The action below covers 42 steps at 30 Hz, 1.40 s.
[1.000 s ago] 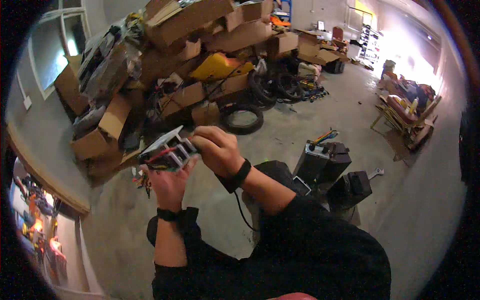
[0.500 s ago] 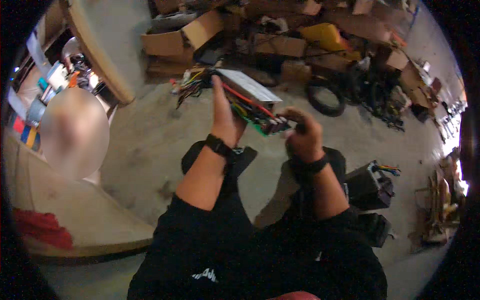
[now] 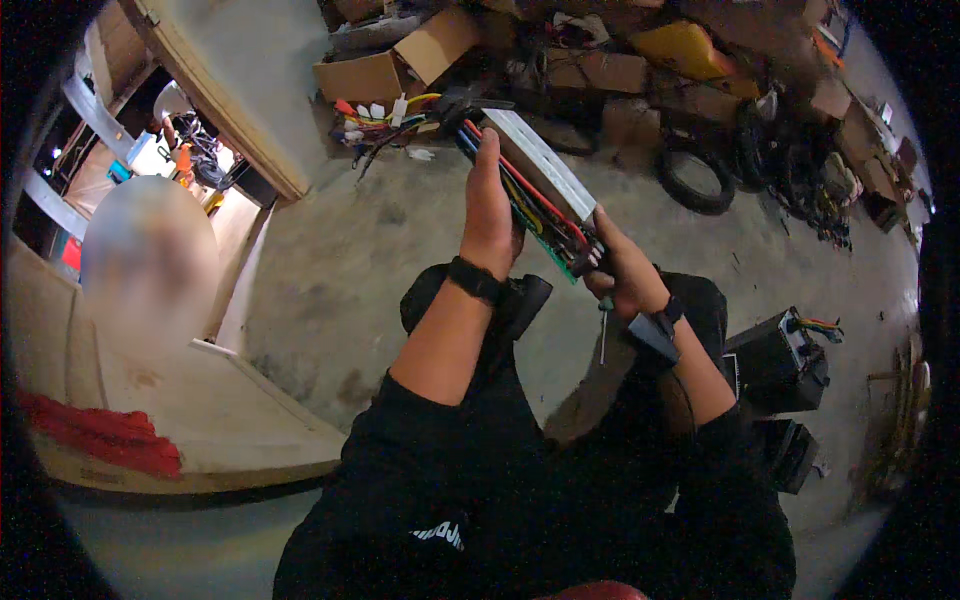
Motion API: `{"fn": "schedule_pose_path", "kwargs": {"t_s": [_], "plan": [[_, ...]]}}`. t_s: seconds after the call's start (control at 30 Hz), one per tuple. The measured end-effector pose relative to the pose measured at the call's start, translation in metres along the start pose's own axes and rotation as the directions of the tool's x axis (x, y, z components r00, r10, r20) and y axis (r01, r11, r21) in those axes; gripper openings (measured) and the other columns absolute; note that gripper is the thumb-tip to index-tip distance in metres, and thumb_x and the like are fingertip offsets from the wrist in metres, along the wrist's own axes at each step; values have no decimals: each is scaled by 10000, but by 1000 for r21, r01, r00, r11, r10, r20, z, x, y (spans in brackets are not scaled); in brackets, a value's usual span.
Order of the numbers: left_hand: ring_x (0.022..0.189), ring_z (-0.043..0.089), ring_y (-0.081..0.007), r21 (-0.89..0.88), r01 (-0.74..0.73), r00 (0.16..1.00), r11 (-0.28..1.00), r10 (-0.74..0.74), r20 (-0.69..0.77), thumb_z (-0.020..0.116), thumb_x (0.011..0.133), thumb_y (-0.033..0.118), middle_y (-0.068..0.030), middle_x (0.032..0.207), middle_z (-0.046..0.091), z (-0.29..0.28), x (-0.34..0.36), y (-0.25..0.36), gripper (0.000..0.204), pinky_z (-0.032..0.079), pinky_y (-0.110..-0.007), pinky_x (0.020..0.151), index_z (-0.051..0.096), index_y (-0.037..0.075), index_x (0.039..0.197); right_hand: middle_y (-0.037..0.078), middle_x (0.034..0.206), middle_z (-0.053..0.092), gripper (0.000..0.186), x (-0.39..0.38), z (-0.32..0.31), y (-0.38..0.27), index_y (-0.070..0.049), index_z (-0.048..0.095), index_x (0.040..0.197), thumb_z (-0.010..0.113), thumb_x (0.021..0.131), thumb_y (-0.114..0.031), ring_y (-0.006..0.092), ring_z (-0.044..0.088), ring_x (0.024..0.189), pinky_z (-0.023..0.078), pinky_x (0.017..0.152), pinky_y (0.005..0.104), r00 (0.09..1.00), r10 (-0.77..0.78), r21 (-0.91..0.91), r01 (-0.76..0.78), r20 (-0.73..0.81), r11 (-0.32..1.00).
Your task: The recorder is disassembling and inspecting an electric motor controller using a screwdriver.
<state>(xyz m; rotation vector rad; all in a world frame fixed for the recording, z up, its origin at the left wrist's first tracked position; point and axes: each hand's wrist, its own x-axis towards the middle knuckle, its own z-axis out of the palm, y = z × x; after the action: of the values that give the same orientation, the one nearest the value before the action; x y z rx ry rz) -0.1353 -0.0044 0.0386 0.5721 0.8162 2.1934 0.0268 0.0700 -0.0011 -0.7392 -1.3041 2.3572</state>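
An opened motor controller (image 3: pixel 540 160) is held up in front of me, slanting from far left to near right. It has a silver metal side, a green circuit board along its lower edge and thick red, blue and yellow wires. My left hand (image 3: pixel 490 215) is closed around its left side, thumb up along the wires. Closed on its near right end is my right hand (image 3: pixel 630 270). A small screwdriver (image 3: pixel 603 325) hangs down from under the right fingers, its thin shaft pointing at the floor. Loose coloured leads with connectors (image 3: pixel 385 120) trail from the far end.
Two black finned boxes (image 3: pixel 780 365) stand on the floor by my right knee, one with coloured wires. Cardboard boxes (image 3: pixel 360 78), a tyre (image 3: pixel 697 178) and a yellow part (image 3: pixel 680 50) are piled along the back. A red cloth (image 3: pixel 100 435) lies on the left surface.
The controller is tilted more steeply now. My right hand has come up against its near end, where before its fingers were at the terminals. The screwdriver now shows below that hand.
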Motion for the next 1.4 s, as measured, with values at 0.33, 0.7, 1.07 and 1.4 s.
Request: {"fn": "schedule_pose_path", "kwargs": {"t_s": [0.33, 0.7, 1.07, 1.4], "plan": [[918, 653, -201, 23, 153, 979, 988, -155, 131, 639, 889, 314, -71, 1014, 651, 1, -6, 7, 381, 535, -365, 864, 577, 52, 1158, -20, 803, 600, 291, -1, 2, 19, -78, 588, 1141, 536, 1003, -329, 38, 484, 573, 313, 390, 165, 994, -106, 77, 104, 28, 992], [930, 625, -199, 4, 21, 1000, 1000, -21, -9, 594, 870, 285, -60, 980, 633, 10, -5, -13, 315, 505, -351, 867, 582, 54, 1084, 61, 877, 634, 256, -7, -6, -7, -53, 659, 1046, 611, 952, -286, 179, 587, 714, 469, 562, 313, 678, -685, -742, 309, -266, 595], [1036, 536, -154, 12, -221, 975, 975, 221, -15, 543, 975, 361, -63, 1200, 512, 6, 9, -43, 506, 452, -321, 914, 392, 51, 1345, 84, 1060, 648, 401, -42, 45, -18, -100, 654, 1140, 721, 746, -75, 286, 612, 936, 544, 746, 361, 267, -859, -872, 358, 438, -333], [1020, 528, -170, 55, -365, 931, 929, 366, 3, 579, 957, 384, -70, 1169, 496, 0, -3, -41, 563, 474, -323, 884, 360, 40, 1346, 98, 929, 616, 277, -37, 48, -4, -67, 669, 1015, 741, 748, -49, 296, 612, 852, 521, 710, 377, 346, -862, -892, 391, 371, -227]]}}
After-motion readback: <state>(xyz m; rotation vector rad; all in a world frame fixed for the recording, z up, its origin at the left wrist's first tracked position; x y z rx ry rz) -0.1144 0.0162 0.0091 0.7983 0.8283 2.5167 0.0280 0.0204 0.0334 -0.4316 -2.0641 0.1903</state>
